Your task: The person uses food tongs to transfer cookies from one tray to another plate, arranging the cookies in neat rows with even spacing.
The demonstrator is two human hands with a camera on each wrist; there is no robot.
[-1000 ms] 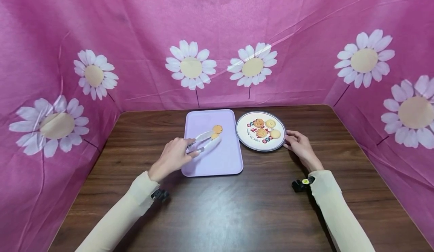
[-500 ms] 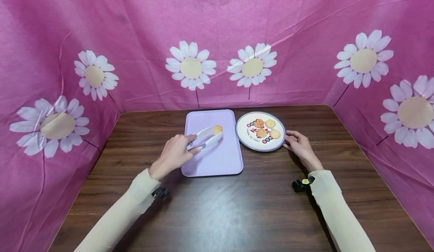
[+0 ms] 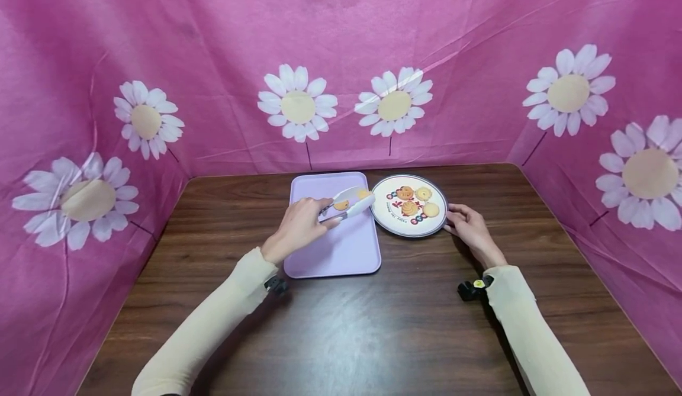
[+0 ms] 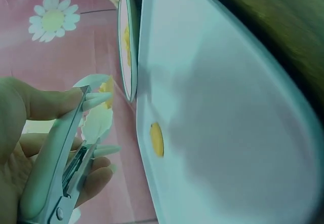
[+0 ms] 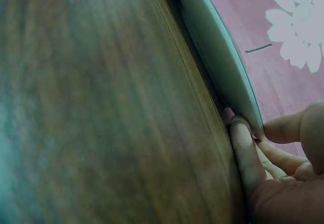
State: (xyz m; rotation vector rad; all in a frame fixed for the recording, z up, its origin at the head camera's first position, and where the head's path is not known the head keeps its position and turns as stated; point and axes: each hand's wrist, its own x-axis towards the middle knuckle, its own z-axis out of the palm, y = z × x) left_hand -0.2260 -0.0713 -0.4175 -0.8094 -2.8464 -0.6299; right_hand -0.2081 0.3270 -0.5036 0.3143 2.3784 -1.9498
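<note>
My left hand [image 3: 299, 225] grips a pair of tongs [image 3: 361, 206] with white tips. Between the tips is a yellow-brown cookie [image 4: 108, 89], raised above the far right side of the lilac tray [image 3: 333, 257]. Another cookie [image 4: 157, 139] lies flat on the tray, seen in the head view between the arms of the tongs. Right of the tray stands a round white plate [image 3: 381, 198] with a dark rim, printed pictures and several cookies [image 3: 409, 208]. At the plate's right edge my right hand [image 3: 471, 233] pinches the rim, thumb on top and fingers beneath [image 5: 243, 143].
Tray and plate stand close together near the back of the dark wooden table [image 3: 341, 337]. A pink cloth [image 3: 341, 23] with white daisies hangs behind and on both sides. Each wrist bears a small black camera [image 3: 469, 290].
The tongs closed on one cookie and lifted it off the tray. My left hand has carried it to the right, near the plate. My right hand has stayed at the rim.
</note>
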